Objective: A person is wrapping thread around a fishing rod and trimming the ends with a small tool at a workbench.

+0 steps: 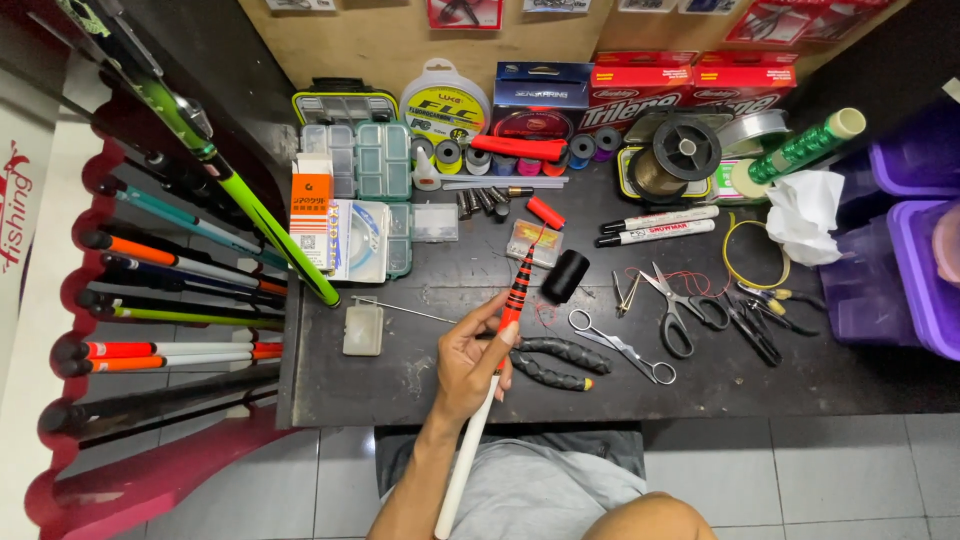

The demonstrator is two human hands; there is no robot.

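My left hand (470, 362) is shut on a thin rod (516, 296) with a white lower shaft and an orange section banded in black. The rod slants up and right from my lap across the front of the black table (420, 385). Its tip ends by a small clear box (535, 242) and a black spool (565, 276). A loose red thread (546, 316) lies just right of the rod. Black-handled pliers (556, 362) rest right beside my hand. My right hand is out of the picture.
Silver forceps (622, 346), scissors (682, 312), small cutters (752, 328) and two markers (655, 226) lie to the right. Clear tackle boxes (356, 162) and line spools (446, 104) fill the back. A rack of rods (170, 270) stands at left, purple bins (915, 275) at right.
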